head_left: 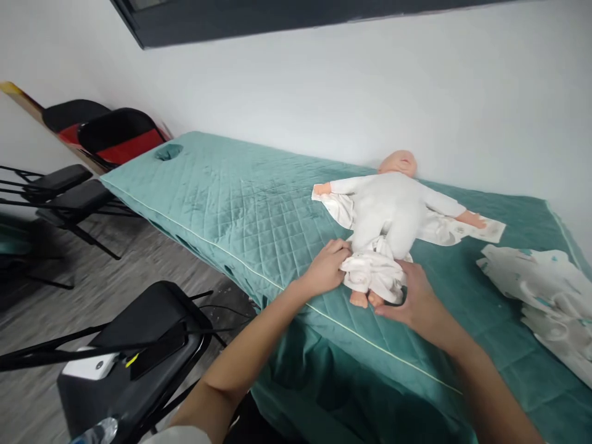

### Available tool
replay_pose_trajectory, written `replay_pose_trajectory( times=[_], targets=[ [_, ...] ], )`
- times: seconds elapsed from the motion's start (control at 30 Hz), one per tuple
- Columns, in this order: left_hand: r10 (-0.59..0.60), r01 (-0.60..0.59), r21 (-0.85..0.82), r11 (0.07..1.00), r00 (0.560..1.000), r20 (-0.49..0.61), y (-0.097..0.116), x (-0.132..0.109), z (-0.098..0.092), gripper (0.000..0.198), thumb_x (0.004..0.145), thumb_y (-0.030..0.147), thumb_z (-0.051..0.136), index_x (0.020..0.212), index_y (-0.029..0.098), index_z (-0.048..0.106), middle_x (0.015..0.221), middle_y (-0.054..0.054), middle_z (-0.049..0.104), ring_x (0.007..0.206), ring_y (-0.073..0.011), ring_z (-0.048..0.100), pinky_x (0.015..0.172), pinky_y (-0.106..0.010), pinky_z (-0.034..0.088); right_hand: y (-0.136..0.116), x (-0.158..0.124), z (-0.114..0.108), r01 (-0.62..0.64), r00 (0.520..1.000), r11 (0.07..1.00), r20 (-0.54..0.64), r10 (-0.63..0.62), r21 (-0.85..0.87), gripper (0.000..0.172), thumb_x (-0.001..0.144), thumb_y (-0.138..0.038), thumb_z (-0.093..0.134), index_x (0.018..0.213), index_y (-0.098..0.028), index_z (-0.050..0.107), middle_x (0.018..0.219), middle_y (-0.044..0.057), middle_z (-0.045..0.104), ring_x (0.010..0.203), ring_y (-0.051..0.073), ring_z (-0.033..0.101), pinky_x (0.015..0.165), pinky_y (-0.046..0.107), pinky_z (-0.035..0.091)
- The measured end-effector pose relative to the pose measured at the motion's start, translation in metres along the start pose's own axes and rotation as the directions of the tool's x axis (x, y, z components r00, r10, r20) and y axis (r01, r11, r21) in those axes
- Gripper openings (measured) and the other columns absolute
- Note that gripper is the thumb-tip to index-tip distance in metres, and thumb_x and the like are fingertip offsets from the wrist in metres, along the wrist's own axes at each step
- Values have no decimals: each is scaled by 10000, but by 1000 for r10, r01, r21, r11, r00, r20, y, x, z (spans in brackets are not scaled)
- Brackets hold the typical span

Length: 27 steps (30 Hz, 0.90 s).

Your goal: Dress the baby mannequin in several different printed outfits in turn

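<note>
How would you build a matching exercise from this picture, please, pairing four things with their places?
1 bald baby doll in a white sleepsuit
2 pile of white printed cloth garments
3 black chair bearing a white device
4 round hole in the teal quilted table cover

A on the grey floor
B on its back, legs between left hand and right hand
C cover's far left end
D cover's right end

Pairs: 1-B, 2-D, 3-A, 4-C

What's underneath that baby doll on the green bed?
A white printed garment lies spread open under the doll, its edges showing beside both arms, on the teal quilted cover. The part beneath the torso is covered. The left hand pinches bunched cloth at its legs.
</note>
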<state>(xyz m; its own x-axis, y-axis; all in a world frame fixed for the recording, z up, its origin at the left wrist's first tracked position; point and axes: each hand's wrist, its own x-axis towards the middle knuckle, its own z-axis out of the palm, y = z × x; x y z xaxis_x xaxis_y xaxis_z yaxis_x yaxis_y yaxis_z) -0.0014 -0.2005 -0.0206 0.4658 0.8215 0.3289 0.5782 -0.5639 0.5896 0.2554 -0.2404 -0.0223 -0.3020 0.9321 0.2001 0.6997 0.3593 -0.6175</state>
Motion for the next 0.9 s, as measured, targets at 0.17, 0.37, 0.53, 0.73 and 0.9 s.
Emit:
replay_pose_trajectory(
  times=[0.17,0.37,0.53,0.73,0.9],
  targets=[
    [100,-95,-36,995,972,213,21,-23,-20,889,801,161,696,1562,245,245,1576,-160,310,1496,-300,303,1198,-450,369,-6,-3,-10,-12,997,1000,81,11,12,961,626,-493,861,1425,-303,361,1349,151,504,1273,412,502,1031,566,452],
    [169,-208,152,966,957,236,16,-17,-13,1193,668,634,814,1598,231,182,1490,-224,379,1430,-412,343,1145,-575,364,-26,3,-22,31,993,997,119,-22,-73,823,632,-420,884,1316,-237,464,1285,155,582,1256,393,527,1061,529,413],
    [167,-220,247,944,962,218,22,-13,-9,944,804,600,711,1558,213,297,1396,-196,471,1334,-379,437,1068,-536,411,-46,5,-38,-51,975,998,216,60,-48,629,739,-473,789,1244,-203,527,1198,115,656,1108,329,609,948,458,460],
    [46,-84,124,989,959,281,42,-16,-21,852,840,514,711,1554,294,301,1408,-122,528,1324,-324,490,1076,-492,415,-64,-3,-55,-243,940,968,262,219,61,483,801,-598,697,1100,-229,610,1044,39,719,926,252,657,764,346,479],
    [-3,-4,23,1000,952,308,55,-23,-29,748,895,544,634,1536,290,345,1526,-105,500,1357,-326,502,1118,-506,385,-73,-14,-61,-278,925,960,277,260,28,422,810,-578,688,1033,-224,633,977,27,725,867,240,648,723,337,460]
  ],
)
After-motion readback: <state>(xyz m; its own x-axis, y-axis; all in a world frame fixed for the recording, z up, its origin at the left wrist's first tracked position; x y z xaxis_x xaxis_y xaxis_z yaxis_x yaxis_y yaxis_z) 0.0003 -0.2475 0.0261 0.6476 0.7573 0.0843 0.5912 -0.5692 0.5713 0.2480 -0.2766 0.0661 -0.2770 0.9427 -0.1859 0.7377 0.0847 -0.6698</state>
